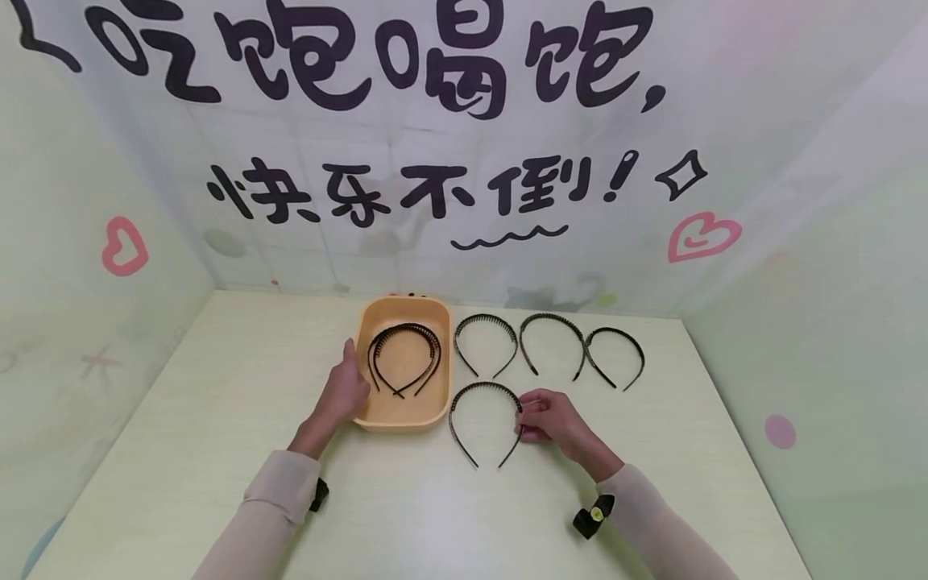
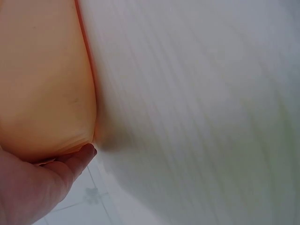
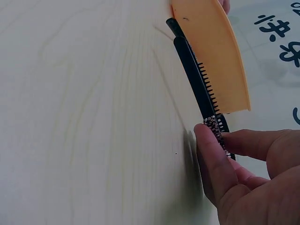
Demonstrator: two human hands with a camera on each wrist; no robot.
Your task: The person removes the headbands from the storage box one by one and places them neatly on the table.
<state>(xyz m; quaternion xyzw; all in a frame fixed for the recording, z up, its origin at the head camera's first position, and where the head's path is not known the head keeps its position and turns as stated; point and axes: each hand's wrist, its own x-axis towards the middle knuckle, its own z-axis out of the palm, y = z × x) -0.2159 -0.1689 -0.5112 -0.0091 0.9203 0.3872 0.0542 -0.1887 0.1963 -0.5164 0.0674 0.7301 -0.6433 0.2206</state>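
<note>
An orange tray (image 1: pixel 377 421) stands mid-table with two black toothed headbands (image 1: pixel 404 358) lying inside. My left hand (image 1: pixel 355 387) grips the tray's left rim; in the left wrist view a fingertip of that left hand (image 2: pixel 79 157) touches the tray's wall (image 2: pixel 42 79). Right of the tray's front corner lies another black headband (image 1: pixel 482 391). My right hand (image 1: pixel 524 415) pinches its right arm. The right wrist view shows that right hand (image 3: pixel 213 133) with thumb and forefinger closed on the headband (image 3: pixel 194 75), at a sparkly part, beside the tray (image 3: pixel 211 51).
Three more black headbands lie in a row behind: one (image 1: pixel 486 345) beside the tray, a middle one (image 1: pixel 551 321), a right one (image 1: pixel 615 354). Printed walls close in the pale wooden table (image 1: pixel 217 451) at the back and both sides.
</note>
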